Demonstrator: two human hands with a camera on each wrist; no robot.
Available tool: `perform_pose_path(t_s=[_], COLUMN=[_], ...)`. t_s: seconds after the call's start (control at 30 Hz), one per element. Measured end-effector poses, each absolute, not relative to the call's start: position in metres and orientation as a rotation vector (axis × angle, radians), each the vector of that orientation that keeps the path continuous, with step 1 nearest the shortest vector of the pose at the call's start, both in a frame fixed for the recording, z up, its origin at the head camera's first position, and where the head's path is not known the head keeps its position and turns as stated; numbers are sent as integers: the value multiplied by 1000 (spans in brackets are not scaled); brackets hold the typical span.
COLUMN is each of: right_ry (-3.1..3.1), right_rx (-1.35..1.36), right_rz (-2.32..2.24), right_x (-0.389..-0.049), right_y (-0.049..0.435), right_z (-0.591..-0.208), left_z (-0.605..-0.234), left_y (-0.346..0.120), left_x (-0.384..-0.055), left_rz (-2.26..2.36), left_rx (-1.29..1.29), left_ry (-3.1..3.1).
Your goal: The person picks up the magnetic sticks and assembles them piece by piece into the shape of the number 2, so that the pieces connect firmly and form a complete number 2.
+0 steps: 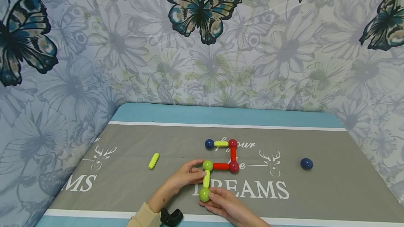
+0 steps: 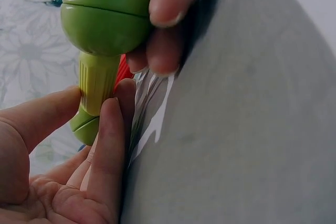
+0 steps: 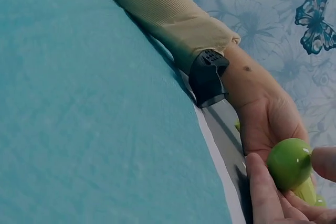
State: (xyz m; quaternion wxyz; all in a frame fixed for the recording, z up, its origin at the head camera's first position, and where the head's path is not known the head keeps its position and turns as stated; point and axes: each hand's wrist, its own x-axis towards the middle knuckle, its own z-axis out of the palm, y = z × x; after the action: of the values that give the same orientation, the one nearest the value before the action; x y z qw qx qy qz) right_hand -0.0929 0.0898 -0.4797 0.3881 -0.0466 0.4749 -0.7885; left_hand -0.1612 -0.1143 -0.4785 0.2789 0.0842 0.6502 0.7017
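A chain of magnetic balls and sticks lies on the grey runner. At its near end, a yellow-green stick (image 1: 206, 179) joins two green balls, one far (image 1: 207, 165) and one near (image 1: 204, 194). My left hand (image 1: 184, 177) pinches that stick (image 2: 98, 80) between thumb and fingers. My right hand (image 1: 228, 204) pinches the near green ball (image 3: 289, 164) from the right. From the far green ball a red stick (image 1: 221, 166) runs to a red ball (image 1: 234, 167). Beyond it come another red stick (image 1: 233, 154), a red ball (image 1: 233, 143), a yellow-green stick (image 1: 221, 144) and a blue ball (image 1: 209, 144).
One loose yellow-green stick (image 1: 153, 161) lies to the left, and a loose blue ball (image 1: 307, 164) to the right. The grey runner (image 1: 126, 185) covers a light-blue surface (image 1: 221, 113). A black device (image 1: 171, 217) sits by my left sleeve (image 1: 145, 216). Butterfly-patterned fabric (image 1: 205, 73) rises behind.
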Motion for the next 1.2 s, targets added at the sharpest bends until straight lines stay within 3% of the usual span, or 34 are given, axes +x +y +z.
perform_pose_path(t_s=[0.77, 1.2], right_ry=[2090, 2728], right_rx=[-495, -659], right_rz=[-1743, -1594], right_x=[-101, -138], right_y=[98, 107], right_z=[-476, -471], left_z=[-479, -479], left_y=[-115, -114], left_x=[-161, -162], left_rz=[1869, 1866], left_rx=[212, 192], left_ry=[1762, 1757])
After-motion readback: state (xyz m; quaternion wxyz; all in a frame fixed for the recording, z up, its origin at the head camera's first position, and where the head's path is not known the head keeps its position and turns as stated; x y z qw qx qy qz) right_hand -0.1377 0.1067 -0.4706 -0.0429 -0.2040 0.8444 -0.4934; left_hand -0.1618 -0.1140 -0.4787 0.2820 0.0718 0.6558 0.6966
